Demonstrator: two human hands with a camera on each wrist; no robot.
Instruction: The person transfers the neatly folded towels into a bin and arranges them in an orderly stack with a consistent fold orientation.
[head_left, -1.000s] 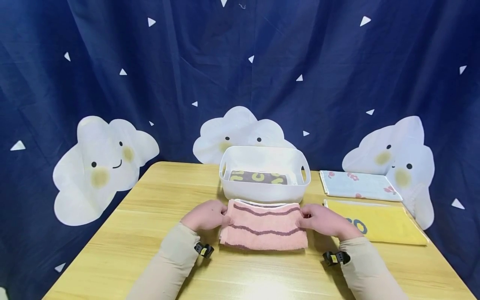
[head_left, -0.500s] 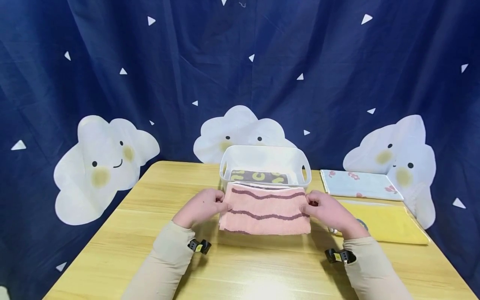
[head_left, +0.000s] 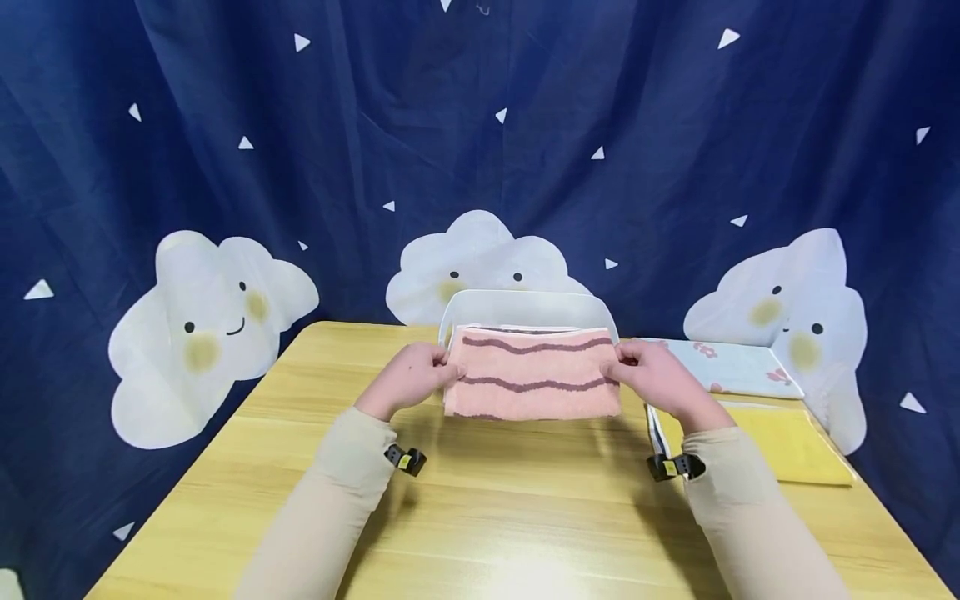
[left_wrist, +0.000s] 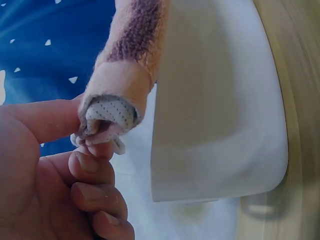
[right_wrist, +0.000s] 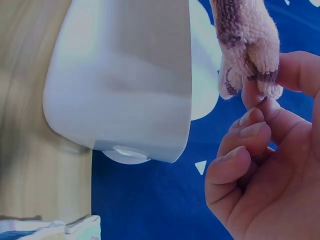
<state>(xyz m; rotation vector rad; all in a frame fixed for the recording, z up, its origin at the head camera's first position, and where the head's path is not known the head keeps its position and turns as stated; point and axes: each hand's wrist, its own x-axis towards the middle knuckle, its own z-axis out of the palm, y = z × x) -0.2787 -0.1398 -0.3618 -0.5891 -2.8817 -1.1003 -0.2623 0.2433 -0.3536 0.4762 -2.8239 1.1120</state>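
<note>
A folded pink towel (head_left: 532, 375) with wavy dark stripes is held up by its two ends in front of the white basket (head_left: 528, 307), covering most of it in the head view. My left hand (head_left: 411, 377) pinches the left end between thumb and fingers; the left wrist view shows the towel's folded layers (left_wrist: 112, 112) in that pinch. At the right end my right hand (head_left: 660, 379) pinches the towel (right_wrist: 250, 55) the same way. Both wrist views show the towel higher than the basket's rim. The basket's inside is hidden in the head view.
On the right of the wooden table (head_left: 300, 400) lie a folded light blue towel (head_left: 738, 367) with pink flowers and a folded yellow towel (head_left: 795, 442), partly behind the right arm. A dark blue curtain (head_left: 480, 125) with white clouds hangs behind the table.
Both hands have raised the pink towel from near the table, upward and toward the basket. The dark patterned towel seen inside the basket earlier is now hidden behind it.
</note>
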